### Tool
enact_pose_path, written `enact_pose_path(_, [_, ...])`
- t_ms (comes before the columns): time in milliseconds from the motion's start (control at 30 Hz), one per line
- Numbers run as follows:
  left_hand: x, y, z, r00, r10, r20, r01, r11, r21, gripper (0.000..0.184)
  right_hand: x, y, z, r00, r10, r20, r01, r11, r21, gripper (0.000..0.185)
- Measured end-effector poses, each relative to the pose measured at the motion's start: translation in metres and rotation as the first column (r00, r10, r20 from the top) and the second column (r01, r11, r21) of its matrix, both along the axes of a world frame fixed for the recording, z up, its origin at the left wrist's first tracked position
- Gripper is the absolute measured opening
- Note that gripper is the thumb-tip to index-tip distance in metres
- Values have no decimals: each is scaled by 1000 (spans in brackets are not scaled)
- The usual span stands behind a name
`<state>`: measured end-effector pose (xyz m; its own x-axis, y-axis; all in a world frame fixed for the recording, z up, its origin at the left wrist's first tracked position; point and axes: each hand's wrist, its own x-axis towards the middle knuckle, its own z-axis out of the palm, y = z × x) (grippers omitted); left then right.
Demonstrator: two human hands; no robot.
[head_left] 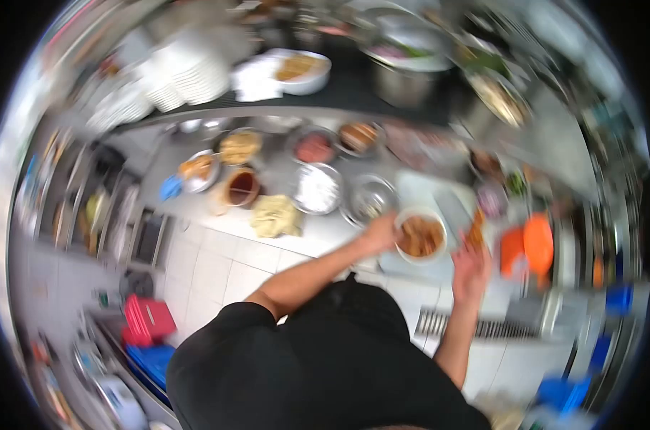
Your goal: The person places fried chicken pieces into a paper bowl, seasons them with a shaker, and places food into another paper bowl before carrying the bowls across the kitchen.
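My left hand (382,232) grips the left rim of a white bowl (421,235) that holds brown pieces of food. The bowl is over a pale cutting board (411,188), where a wide knife blade (454,213) lies behind it. To the right of the bowl is my right hand (472,264), its fingers bent and blurred. An orange-brown piece (476,228) shows at its fingertips, and the fingers seem closed on it. Left of the board stands a metal bowl (370,199).
Bowls of white (318,188), red (315,146) and yellow food (240,147) stand on the steel counter. A yellow cloth (275,216) lies at its front edge. Orange containers (537,242) are at the right. Above runs a shelf (339,93) with stacked plates (189,72) and a pot (405,80).
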<state>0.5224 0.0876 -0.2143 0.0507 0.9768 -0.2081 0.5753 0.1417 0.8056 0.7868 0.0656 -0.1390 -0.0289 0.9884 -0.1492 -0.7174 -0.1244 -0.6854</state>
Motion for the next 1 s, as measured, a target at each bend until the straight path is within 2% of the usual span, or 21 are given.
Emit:
enact_pose_path(33, [-8,-12,8,1000,-1,-24,2,998,60,26,5,-2,-7,998,63,8,-64,993,104,56])
enact_pose_path(100, [-34,-40,69,988,64,138,-49,993,-105,23,-7,0,18,964,147,221,-208,936,285,64])
enact_pose_path(167, [-63,-61,85,973,127,195,-116,991,-67,24,-36,6,47,919,181,350,-306,888,344,66])
enact_pose_path(200, [-78,-73,89,964,143,225,-133,989,-59,25,-49,3,55,893,178,413,-340,869,360,67])
enact_pose_path(300, [-128,-107,101,945,292,150,-283,956,-77,23,-105,9,73,839,227,495,-458,786,416,68])
enact_pose_path(400, [-186,-142,102,911,403,85,-396,914,-82,22,-177,6,101,730,350,587,-621,698,356,48])
enact_pose_path(433, [-206,-153,96,885,458,82,-451,888,-91,22,-203,4,106,683,392,616,-666,681,305,44])
enact_pose_path(500, [-246,-175,92,845,526,91,-518,849,-99,20,-258,0,121,627,433,648,-743,584,328,42])
enact_pose_path(600, [-302,-207,95,796,603,53,-597,797,-95,19,-353,-10,138,654,412,634,-738,531,417,45])
enact_pose_path(700, [-362,-236,89,778,624,72,-618,781,-84,19,-444,-12,163,639,57,767,-716,408,566,45])
enact_pose_path(800, [-410,-255,80,785,612,101,-607,791,-77,16,-493,-11,191,711,-5,703,-594,530,605,45])
enact_pose_path(833, [-423,-258,84,798,597,82,-592,802,-81,16,-498,-4,201,736,-123,665,-489,582,650,43])
enact_pose_path(867, [-435,-261,89,809,584,63,-579,811,-82,16,-495,6,209,708,-315,632,-370,597,712,41])
enact_pose_path(933, [-458,-265,88,826,562,40,-557,825,-97,16,-470,39,211,551,-631,546,-133,580,804,38])
enact_pose_path(967, [-468,-266,84,835,547,63,-541,837,-85,16,-452,44,220,431,-722,542,-52,579,813,36])
enact_pose_path(1000, [-477,-266,80,841,534,86,-528,845,-81,16,-429,61,219,167,-833,527,-38,529,848,36])
